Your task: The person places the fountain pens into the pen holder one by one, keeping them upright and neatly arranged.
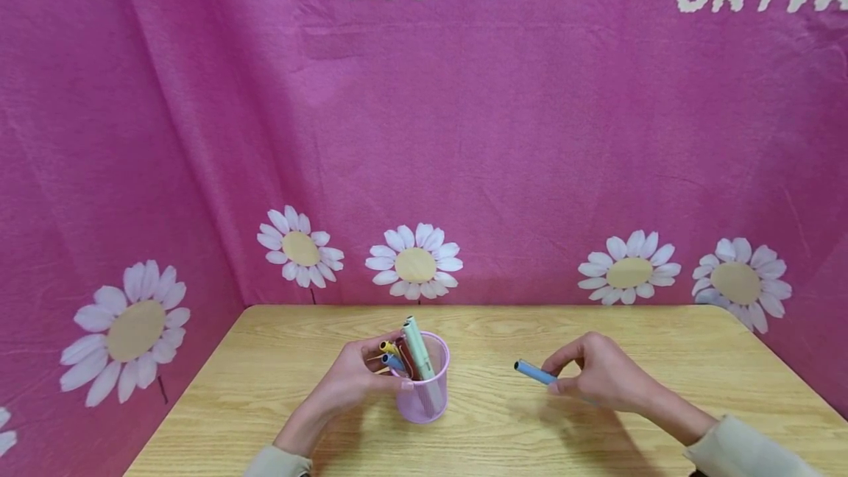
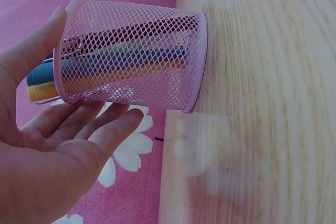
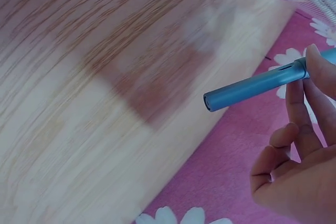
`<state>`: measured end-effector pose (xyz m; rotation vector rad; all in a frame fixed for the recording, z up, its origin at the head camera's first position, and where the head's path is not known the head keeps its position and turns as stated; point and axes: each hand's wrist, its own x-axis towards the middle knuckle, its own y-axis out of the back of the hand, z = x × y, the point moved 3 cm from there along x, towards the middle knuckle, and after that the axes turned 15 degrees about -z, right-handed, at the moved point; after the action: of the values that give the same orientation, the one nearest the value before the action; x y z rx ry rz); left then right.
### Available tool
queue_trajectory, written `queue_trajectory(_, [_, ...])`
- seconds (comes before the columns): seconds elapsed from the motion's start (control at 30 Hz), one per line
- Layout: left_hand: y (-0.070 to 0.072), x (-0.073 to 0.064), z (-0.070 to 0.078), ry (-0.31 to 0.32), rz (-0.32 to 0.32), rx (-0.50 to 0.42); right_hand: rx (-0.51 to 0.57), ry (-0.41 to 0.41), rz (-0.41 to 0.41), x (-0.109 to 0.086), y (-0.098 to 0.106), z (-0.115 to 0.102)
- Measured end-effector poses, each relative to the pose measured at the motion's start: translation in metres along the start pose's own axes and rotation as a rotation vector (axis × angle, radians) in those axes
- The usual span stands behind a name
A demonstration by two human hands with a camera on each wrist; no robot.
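A pink mesh pen cup (image 1: pixel 412 409) stands upright on the wooden table. My left hand (image 1: pixel 351 375) holds it near the rim, the thumb on one side and the fingers round the other, as the left wrist view shows. Inside lean a pale green pen (image 1: pixel 416 344), a dark red pen (image 1: pixel 405 359), a yellow pen (image 1: pixel 387 347) and a blue pen (image 1: pixel 392 361). To the right of the cup, my right hand (image 1: pixel 606 374) pinches another blue pen (image 3: pixel 252 91) between thumb and fingers. That pen is raised off the table, one end pointing left towards the cup.
The light wooden table (image 1: pixel 490 433) reaches back to a pink cloth (image 1: pixel 517 131) printed with white daisies and lettering. The cloth also hangs along the left and right sides. Between the cup and my right hand lies bare tabletop.
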<state>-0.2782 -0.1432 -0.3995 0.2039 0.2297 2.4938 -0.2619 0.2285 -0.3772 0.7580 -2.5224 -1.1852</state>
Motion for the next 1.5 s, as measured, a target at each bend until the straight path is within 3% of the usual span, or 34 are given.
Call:
queue_trajectory(0.47, [0.000, 0.000, 0.000, 0.020, 0.011, -0.005, 0.080, -0.044, 0.036, 0.008, -0.004, -0.024])
queue_trajectory(1.5, [0.000, 0.001, 0.000, 0.028, 0.012, -0.020, 0.104, 0.039, 0.122, 0.028, -0.011, -0.063])
